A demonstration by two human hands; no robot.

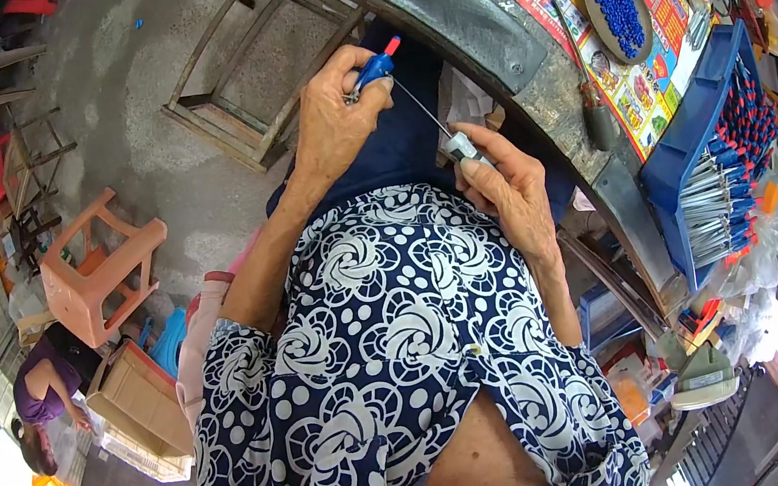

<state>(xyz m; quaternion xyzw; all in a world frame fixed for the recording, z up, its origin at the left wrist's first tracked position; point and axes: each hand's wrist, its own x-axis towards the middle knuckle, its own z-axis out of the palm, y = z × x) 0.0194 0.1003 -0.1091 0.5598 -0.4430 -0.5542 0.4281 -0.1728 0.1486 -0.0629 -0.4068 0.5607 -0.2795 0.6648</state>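
My left hand point(342, 118) is closed around a small blue plastic piece point(374, 69) with a red tip; its exact kind I cannot make out. My right hand point(507, 175) grips the pale grey handle of a screwdriver point(461, 146). The thin metal shaft slants up to the left, its end at the blue piece, where my left fingers partly hide the contact. Both hands are above my lap, just left of the workbench edge.
On the workbench point(553, 132) to the right lie an oval dish point(586, 10) of small blue pieces and a dark-handled tool point(598, 115). A blue tray point(666, 168) holds many metal rods with red-blue ends. Stools point(85, 298) stand left; another person point(46, 390) is at lower left.
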